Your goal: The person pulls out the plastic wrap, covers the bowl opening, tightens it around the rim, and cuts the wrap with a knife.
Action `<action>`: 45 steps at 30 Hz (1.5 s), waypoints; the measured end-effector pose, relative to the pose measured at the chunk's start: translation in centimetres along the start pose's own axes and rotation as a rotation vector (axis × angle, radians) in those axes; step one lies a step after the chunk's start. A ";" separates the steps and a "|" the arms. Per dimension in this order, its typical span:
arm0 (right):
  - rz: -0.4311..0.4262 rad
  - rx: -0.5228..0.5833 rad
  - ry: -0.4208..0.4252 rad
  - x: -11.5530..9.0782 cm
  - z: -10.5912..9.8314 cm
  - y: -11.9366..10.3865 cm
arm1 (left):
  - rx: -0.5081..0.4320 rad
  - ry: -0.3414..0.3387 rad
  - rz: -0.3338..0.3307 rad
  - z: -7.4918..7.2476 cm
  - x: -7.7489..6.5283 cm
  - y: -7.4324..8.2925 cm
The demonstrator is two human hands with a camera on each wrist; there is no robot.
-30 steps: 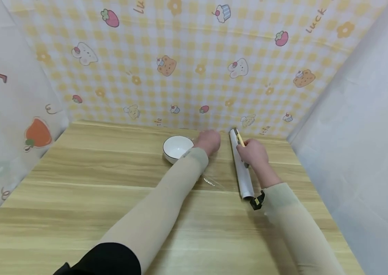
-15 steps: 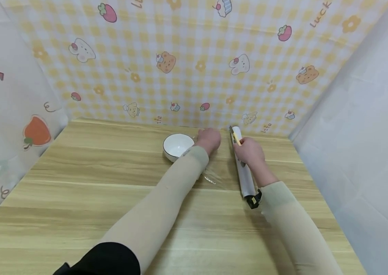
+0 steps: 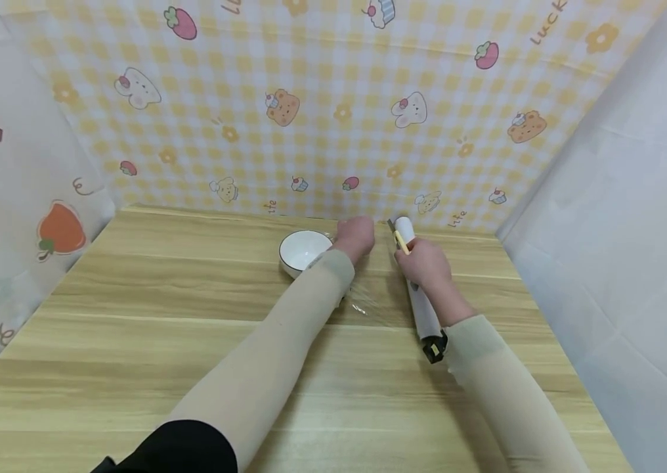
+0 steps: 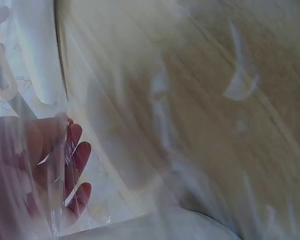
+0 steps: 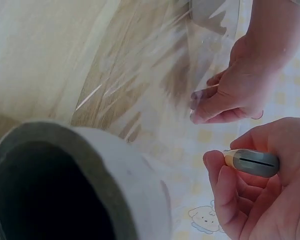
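Note:
My left hand point(image 3: 357, 236) is beside the bowl's right side and pinches the edge of a sheet of clear cling film point(image 5: 155, 95). In the left wrist view that film drapes over the fingers point(image 4: 80, 160). From the hand it stretches across to the cling film roll point(image 3: 425, 312), a white tube lying lengthwise at the right. Over the roll, my right hand point(image 3: 428, 264) grips a utility knife point(image 3: 401, 242) with a yellow and grey handle. Its blade points to the back, just left of the roll's far end. The white bowl point(image 3: 302, 248) is partly hidden by my left sleeve.
A yellow checked cloth point(image 3: 322, 98) hangs behind the wooden table point(image 3: 192, 315), close to both hands. White sheets point(image 3: 617, 217) close off the sides. The black wrist camera mount point(image 3: 434, 347) sits by the roll's near end.
My right hand has moved a little left with the utility knife, whose tip has gone from over the roll to its left side. My left hand stays almost where it was.

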State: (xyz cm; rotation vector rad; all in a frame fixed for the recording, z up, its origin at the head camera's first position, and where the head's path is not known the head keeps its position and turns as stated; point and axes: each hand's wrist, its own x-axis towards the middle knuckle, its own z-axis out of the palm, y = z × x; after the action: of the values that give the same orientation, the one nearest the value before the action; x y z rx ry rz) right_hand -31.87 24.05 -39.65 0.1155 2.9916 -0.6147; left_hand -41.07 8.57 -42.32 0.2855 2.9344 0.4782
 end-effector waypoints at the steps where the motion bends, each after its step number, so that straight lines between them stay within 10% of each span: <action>1: -0.005 -0.012 -0.002 -0.1 0.0 0.0 | 0.001 0.001 0.002 0.1 0.1 -0.1; 31: -0.120 -0.197 0.024 -1.6 1.4 -1.6 | 0.015 0.063 0.083 0.3 -1.1 -0.6; 45: -0.046 -0.244 0.027 1.5 3.6 -1.9 | 0.271 0.064 0.178 1.1 0.0 0.6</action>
State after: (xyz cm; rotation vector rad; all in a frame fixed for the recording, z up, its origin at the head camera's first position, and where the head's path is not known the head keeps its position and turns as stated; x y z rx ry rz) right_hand -33.28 20.91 -42.35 0.0392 3.0730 -0.2490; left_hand -40.81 9.48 -43.13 0.5779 3.0491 0.1101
